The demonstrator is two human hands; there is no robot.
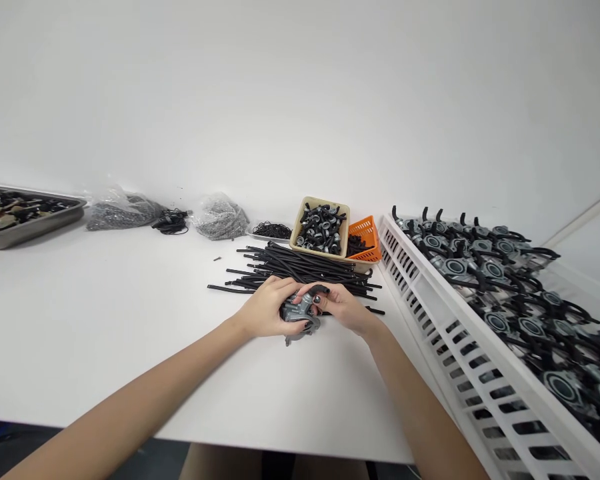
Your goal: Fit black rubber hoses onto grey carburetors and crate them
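Observation:
A grey metal carburetor point(300, 313) is held just above the white table, with a short curved black rubber cap point(318, 291) on its upper side. My left hand point(270, 308) wraps round the body from the left, its thumb along the front flange. On the other side my right hand point(344, 305) is closed at the black cap, thumb and fingers pinching near its base. Palm and fingers partly cover the carburetor. Right behind the hands lies a loose pile of black rubber hoses point(300, 267).
At right, a white slatted crate point(460, 320) holds many carburetors. Behind the hoses stand a cream tray point(293, 240) of capped parts and an orange basket point(377, 243). Farther left are plastic bags point(221, 217) of small parts, black rings point(173, 221) and a metal tray point(35, 233).

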